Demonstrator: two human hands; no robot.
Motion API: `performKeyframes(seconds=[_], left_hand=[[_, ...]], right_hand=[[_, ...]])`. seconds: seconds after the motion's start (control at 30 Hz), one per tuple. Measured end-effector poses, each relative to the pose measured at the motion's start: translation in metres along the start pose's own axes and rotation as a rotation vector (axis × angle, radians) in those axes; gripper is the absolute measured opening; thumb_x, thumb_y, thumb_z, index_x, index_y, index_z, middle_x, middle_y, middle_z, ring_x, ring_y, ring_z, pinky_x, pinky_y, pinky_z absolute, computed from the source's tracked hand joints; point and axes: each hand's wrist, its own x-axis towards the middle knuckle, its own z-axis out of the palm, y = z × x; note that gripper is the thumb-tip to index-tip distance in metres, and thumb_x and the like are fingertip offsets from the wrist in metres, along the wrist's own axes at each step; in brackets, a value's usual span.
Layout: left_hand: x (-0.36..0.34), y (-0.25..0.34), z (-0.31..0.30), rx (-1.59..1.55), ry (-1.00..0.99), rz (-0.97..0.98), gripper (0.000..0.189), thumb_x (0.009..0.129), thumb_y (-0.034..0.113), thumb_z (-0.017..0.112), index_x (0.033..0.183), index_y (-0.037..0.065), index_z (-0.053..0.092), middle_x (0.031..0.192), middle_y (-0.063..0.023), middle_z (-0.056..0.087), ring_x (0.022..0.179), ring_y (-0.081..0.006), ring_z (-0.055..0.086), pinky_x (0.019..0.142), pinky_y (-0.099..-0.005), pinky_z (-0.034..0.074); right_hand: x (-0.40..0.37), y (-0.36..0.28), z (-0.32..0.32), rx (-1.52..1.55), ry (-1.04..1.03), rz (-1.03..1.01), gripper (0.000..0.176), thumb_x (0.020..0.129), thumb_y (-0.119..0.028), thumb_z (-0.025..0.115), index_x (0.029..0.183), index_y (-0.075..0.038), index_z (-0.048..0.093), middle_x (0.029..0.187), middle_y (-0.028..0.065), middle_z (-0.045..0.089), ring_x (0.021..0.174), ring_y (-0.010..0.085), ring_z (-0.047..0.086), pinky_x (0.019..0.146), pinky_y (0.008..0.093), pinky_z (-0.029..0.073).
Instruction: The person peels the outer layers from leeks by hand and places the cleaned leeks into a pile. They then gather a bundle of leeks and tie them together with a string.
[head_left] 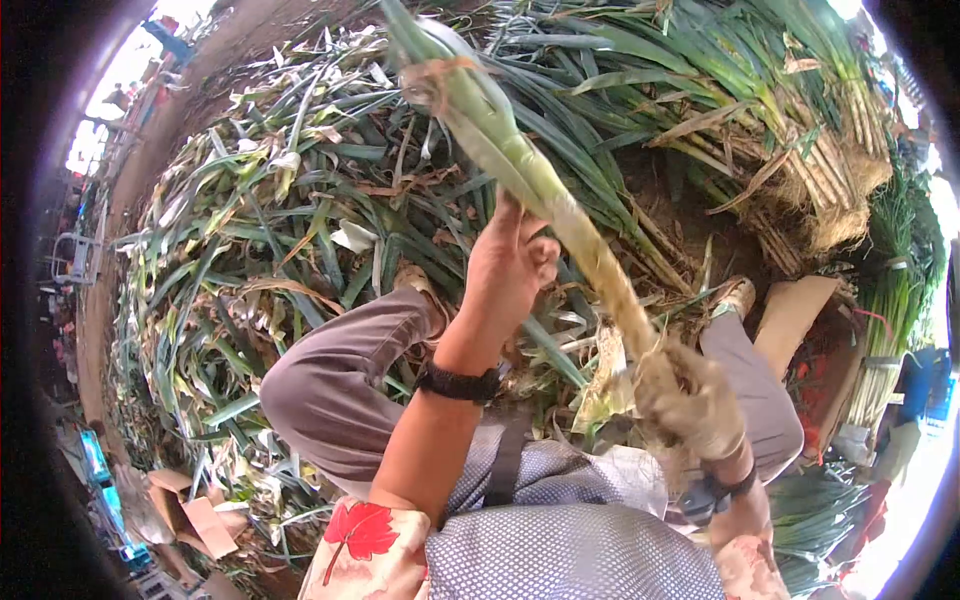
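A long green onion stalk (545,190) runs diagonally in front of me, its green leaves at the upper left and its pale root end at the lower right. Around that root end my right hand (695,395) is closed, blurred by motion. My left hand (512,250), with a black band on the wrist, is beside the middle of the stalk, fingers curled; whether it grips the stalk is hard to make out. Loose pale peelings (605,385) lie below the stalk, between my knees.
Cut leaves (260,240) are heaped on the left. Bundled onions with roots (820,180) lie at the upper right, and another tied bundle (880,350) lies at the far right. Cardboard pieces (795,320) are beside my right knee, with more cardboard (210,525) at the lower left.
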Motion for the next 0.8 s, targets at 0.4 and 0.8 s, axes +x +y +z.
performKeyframes(seconds=[0.4,0.8], left_hand=[[0.005,-0.047,-0.047,0.318,0.406,0.154,0.029,0.090,0.029,0.044,0.088,0.004,0.058,0.067,-0.0034,0.056,0.053,-0.0116,0.052,0.045,-0.0256,0.041],[-0.013,-0.102,-0.090,1.046,0.326,-0.132,0.031,0.088,0.030,0.046,0.098,0.003,0.056,0.085,-0.0079,0.059,0.069,-0.0177,0.055,0.058,-0.0306,0.046]], right_hand=[[-0.012,0.018,0.059,0.487,0.112,0.281,0.044,0.078,-0.011,0.059,0.118,0.005,0.046,0.094,0.0084,0.058,0.078,0.0127,0.053,0.069,0.0242,0.045],[0.015,0.040,0.045,0.199,0.145,0.184,0.031,0.087,-0.017,0.051,0.111,0.004,0.051,0.076,0.0005,0.057,0.059,0.0058,0.050,0.053,0.0188,0.041]])
